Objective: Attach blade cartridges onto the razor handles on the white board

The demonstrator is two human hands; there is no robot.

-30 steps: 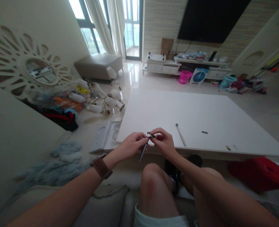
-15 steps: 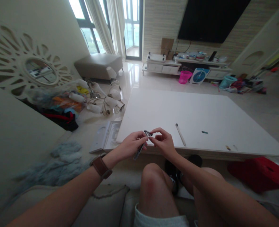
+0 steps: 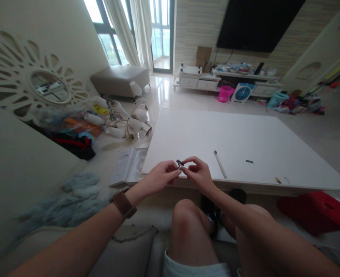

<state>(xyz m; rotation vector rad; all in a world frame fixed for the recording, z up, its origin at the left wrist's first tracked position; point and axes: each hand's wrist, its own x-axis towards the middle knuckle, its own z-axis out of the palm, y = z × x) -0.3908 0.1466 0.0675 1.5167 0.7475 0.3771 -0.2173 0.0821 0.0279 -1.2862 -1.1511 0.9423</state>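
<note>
My left hand (image 3: pixel 160 177) and my right hand (image 3: pixel 198 175) meet just in front of the near edge of a low white table (image 3: pixel 245 134). Both pinch a small dark metal tool (image 3: pixel 179 164) between their fingertips; only its top end shows, the rest is hidden behind my left fingers. A brown watch sits on my left wrist. On the table a white pen-like stick (image 3: pixel 220 164) lies just right of my right hand, with a small green piece (image 3: pixel 249 161) farther right.
My bare knees are below the hands. A white tray (image 3: pixel 129 167) lies on the floor left of the table, a lamp fixture (image 3: pixel 126 119) behind it. A red object (image 3: pixel 317 211) lies at right. Blue fluff (image 3: pixel 69 200) covers the floor at left.
The tool's long handle hung down below my hands before; now it has swung up and is hidden behind my left fingers. Both hands stayed in place.
</note>
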